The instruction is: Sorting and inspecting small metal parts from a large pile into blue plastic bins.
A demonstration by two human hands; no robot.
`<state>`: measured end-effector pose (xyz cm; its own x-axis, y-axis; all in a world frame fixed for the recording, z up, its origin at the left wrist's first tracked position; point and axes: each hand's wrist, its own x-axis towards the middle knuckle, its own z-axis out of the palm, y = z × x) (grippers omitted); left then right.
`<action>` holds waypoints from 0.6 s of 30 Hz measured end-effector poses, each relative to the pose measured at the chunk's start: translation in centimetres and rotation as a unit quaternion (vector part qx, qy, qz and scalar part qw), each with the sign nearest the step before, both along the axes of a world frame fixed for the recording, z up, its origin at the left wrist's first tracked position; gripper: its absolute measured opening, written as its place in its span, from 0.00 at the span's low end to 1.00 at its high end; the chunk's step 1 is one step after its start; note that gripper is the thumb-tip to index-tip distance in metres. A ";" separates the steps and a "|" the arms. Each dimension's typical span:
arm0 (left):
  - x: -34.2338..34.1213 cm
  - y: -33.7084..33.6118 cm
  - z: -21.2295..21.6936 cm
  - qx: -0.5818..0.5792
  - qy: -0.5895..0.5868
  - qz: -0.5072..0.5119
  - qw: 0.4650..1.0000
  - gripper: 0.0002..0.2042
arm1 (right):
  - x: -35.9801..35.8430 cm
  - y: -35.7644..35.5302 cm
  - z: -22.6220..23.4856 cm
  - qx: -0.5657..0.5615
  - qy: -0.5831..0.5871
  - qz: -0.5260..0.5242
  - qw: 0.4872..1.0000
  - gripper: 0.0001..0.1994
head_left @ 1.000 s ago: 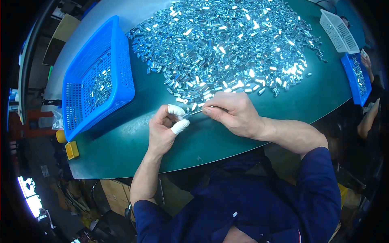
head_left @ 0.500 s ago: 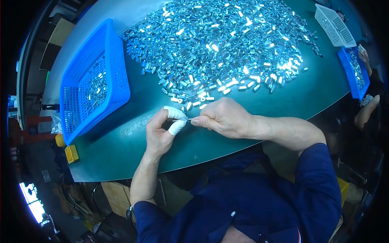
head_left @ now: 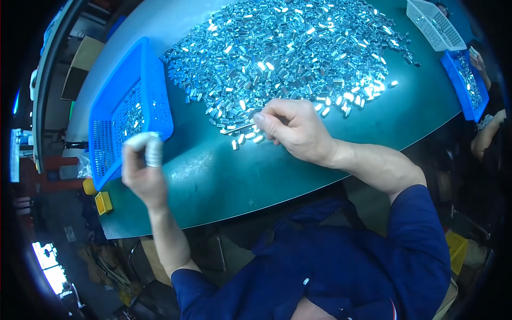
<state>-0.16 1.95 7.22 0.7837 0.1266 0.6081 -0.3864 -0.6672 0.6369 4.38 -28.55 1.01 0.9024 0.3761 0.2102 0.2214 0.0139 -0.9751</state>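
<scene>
In my right hand [head_left: 301,128], thumb and fingers pinch a thin metal rod [head_left: 240,128]. Its free end points left, over the near edge of the pile of small shiny metal hex pieces [head_left: 282,53]. My left hand [head_left: 145,170], slightly blurred, is beside the near right corner of the blue perforated basket [head_left: 157,109]. White wraps cover its thumb and forefinger, whose tips come together; whatever lies between them is hidden. More metal pieces lie inside that basket. A few loose pieces [head_left: 241,139] rest on the green tabletop just below the rod.
A small yellow box [head_left: 104,203] sits at the table's left edge. At the far right stand a white perforated basket [head_left: 434,26] and a blue tray [head_left: 465,88] holding metal pieces. Another person's hand [head_left: 477,61] is next to the tray. The table's curved front edge runs before me.
My left hand has left the right hand and swung left to the blue basket. The right hand has moved up toward the pile with the rod. The whole view has shifted slightly.
</scene>
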 end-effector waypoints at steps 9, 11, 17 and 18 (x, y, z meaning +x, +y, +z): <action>1.2 -0.5 2.5 0.228 -0.052 0.069 0.970 0.09 | -0.4 -0.1 0.2 0.038 -0.017 0.002 0.999 0.14; -0.1 -3.7 0.1 0.268 0.057 -0.073 0.959 0.10 | -0.5 -0.3 0.7 0.041 -0.022 0.006 0.999 0.13; -1.1 -5.8 -5.2 0.305 0.139 -0.154 0.929 0.13 | -0.6 0.0 0.6 0.051 -0.034 0.012 0.998 0.12; -1.1 -5.5 -5.3 0.303 0.134 -0.156 0.930 0.13 | -0.6 0.0 0.6 0.047 -0.040 0.013 0.998 0.12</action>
